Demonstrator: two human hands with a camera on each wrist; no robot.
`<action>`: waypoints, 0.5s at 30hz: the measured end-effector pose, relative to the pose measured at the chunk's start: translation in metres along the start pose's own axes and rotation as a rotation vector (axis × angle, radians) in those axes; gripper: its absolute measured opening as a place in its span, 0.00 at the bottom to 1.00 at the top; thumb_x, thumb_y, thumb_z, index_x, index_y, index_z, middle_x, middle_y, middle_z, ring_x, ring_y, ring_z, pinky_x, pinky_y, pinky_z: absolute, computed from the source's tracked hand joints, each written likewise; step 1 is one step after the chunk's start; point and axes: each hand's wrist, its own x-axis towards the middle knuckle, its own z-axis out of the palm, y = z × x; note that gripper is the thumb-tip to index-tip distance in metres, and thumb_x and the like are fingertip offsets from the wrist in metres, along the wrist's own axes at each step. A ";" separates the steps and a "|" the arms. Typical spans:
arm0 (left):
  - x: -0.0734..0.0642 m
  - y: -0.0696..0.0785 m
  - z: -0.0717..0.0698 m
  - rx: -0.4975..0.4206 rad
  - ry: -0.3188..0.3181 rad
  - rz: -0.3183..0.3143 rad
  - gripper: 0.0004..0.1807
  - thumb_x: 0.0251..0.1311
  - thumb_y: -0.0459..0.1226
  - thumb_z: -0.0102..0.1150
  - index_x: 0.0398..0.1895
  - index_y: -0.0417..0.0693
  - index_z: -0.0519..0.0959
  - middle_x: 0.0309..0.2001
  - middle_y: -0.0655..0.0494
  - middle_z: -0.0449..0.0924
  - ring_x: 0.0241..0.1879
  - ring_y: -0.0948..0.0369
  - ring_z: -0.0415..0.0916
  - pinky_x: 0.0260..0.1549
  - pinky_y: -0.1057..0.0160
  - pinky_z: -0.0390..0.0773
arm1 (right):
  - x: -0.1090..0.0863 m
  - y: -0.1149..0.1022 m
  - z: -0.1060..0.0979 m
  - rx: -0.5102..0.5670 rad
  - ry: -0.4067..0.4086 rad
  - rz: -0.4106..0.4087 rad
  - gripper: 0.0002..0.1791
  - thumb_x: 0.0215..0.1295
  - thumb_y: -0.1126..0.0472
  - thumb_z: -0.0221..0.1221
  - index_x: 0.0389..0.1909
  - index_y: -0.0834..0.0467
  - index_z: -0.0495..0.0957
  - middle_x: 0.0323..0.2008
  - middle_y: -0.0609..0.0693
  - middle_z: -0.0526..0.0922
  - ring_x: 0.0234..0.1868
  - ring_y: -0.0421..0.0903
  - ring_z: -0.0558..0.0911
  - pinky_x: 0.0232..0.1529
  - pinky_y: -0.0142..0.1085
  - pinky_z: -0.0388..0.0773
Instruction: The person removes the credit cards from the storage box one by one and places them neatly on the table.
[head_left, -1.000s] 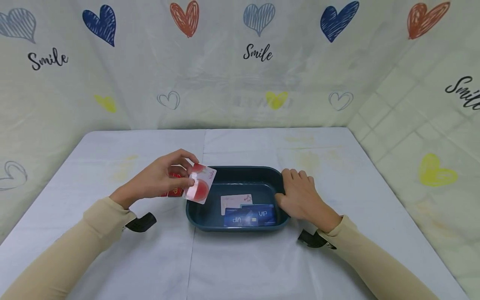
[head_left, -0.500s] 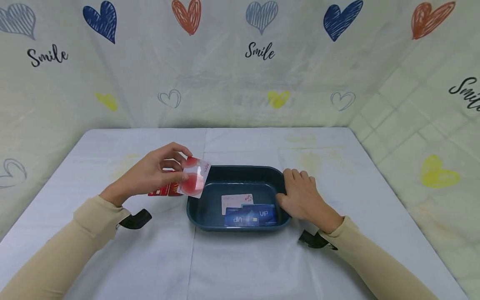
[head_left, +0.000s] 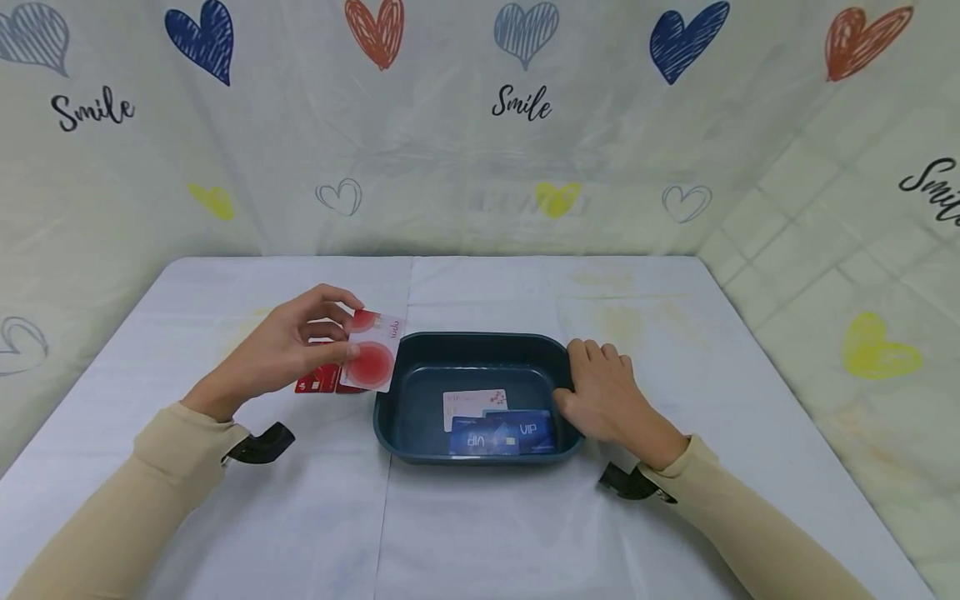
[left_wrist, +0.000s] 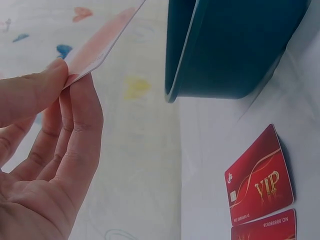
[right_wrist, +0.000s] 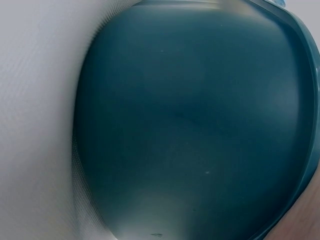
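Note:
Between thumb and fingertips my left hand [head_left: 281, 350] pinches a white card with red circles [head_left: 372, 358], held up at the left end of a dark teal tray [head_left: 480, 333]. The left wrist view shows the card [left_wrist: 100, 45] nearly edge-on, pinched at one corner. My right hand [head_left: 609, 396] grips the tray's right end, thumb over the rim. Dark teal tray wall [right_wrist: 190, 120] fills most of the right wrist view. Inside the tray lie a pale pink card [head_left: 465, 402] and blue VIP cards [head_left: 483, 437].
Two red VIP cards [left_wrist: 260, 175] lie on the white-covered table [head_left: 465, 533] left of the tray, partly hidden by the left hand and its card in the head view. A cloth backdrop [head_left: 450, 142] with hearts stands behind the table.
My left hand has drawn left and slightly away from me with the white card, which has moved off the tray's left part. The right hand and tray stay in place.

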 end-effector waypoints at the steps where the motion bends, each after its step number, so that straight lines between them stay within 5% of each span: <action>1: -0.001 -0.001 -0.001 0.004 0.005 -0.005 0.27 0.64 0.40 0.70 0.63 0.57 0.71 0.55 0.50 0.77 0.52 0.53 0.82 0.46 0.69 0.86 | 0.000 0.000 0.000 0.001 -0.001 0.001 0.15 0.63 0.56 0.53 0.44 0.62 0.67 0.37 0.56 0.71 0.42 0.56 0.65 0.41 0.46 0.56; 15: -0.010 -0.020 -0.019 0.086 0.053 -0.072 0.29 0.64 0.45 0.70 0.66 0.59 0.70 0.56 0.51 0.76 0.49 0.63 0.81 0.44 0.72 0.84 | 0.001 -0.001 0.000 -0.006 0.003 0.001 0.12 0.62 0.57 0.52 0.40 0.61 0.66 0.35 0.55 0.69 0.39 0.55 0.65 0.40 0.44 0.54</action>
